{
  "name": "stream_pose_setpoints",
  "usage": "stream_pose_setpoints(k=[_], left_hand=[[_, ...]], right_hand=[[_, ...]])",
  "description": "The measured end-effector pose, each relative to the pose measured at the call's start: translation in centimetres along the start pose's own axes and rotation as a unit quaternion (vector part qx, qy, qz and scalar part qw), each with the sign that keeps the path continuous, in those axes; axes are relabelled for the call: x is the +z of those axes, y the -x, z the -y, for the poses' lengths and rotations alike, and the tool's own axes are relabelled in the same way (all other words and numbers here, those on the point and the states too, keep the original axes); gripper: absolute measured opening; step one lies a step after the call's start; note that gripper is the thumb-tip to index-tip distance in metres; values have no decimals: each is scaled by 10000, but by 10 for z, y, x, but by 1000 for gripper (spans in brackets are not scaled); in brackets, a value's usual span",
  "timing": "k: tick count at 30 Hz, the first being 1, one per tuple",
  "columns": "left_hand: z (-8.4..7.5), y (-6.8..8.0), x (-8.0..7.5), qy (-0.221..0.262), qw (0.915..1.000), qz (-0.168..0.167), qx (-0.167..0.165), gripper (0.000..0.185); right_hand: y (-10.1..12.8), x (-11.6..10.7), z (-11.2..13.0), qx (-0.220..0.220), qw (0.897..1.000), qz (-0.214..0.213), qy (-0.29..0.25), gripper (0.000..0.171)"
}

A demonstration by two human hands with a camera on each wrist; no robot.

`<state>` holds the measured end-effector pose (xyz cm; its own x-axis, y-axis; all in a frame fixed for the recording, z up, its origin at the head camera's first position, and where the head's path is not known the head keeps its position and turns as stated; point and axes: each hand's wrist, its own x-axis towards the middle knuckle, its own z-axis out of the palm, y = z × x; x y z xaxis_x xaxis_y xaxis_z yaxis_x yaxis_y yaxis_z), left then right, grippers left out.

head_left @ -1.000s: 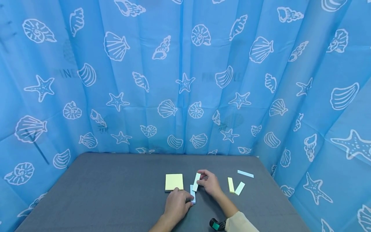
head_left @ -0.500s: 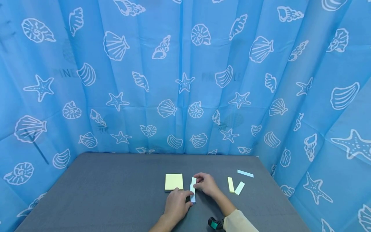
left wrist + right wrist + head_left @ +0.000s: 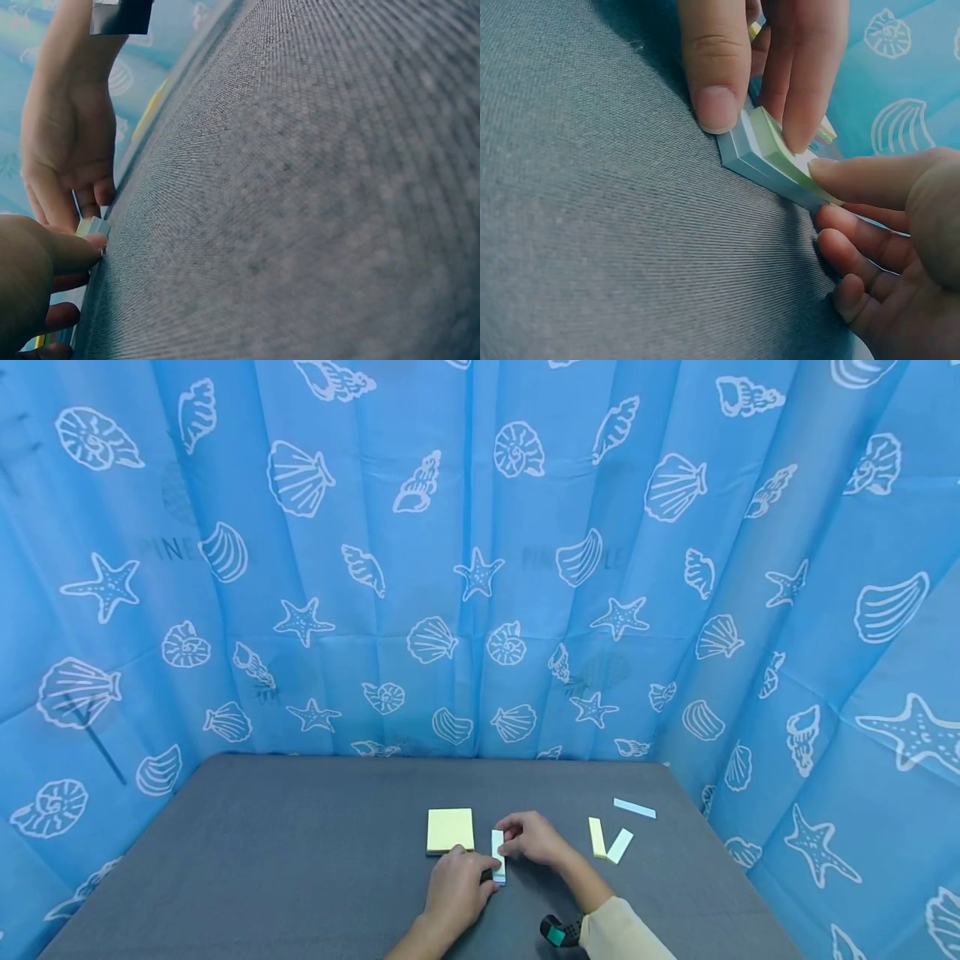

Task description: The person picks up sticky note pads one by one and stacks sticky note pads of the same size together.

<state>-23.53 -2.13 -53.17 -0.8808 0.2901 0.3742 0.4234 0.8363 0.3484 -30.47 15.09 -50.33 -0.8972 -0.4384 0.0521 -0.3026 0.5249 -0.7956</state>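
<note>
- At 9 o'clock of the hands we saw a yellow pad lying flat on the grey table.
- Our left hand held its fingers curled, fingertips pressing the near end of the narrow pads.
- Our right hand pinched the green pad onto the blue one.
- At 3 o'clock lay three loose strips.

Faint, unreadable lettering on the blue curtain.

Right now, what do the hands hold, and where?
Both hands grip the stacked sticky-note strips: right hand at the far end, left hand at the near end.
</note>
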Motion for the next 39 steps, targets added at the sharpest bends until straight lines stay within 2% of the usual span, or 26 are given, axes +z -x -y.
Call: stream_pose_setpoints(k=[8,17,28,34,39], left_hand=[[0,0,1,-70,10000,-30,28,24],[0,-2,1,-199,9996,-156,119,22],[0,-1,0,-197,9997,-145,93,22],[0,-1,0,-171,9998,-82,29,22],[1,-1,1,-72,9999,-118,58,22]], right_hand=[[2,-2,1,25,9995,292,-68,21],[4,-5,0,-98,9996,242,-78,23],[23,-29,-10,-394,9973,-506,370,23],[38,-41,-16,-210,9910,-982,888,22],[49,-55,-25,71,9825,-1223,1405,25]])
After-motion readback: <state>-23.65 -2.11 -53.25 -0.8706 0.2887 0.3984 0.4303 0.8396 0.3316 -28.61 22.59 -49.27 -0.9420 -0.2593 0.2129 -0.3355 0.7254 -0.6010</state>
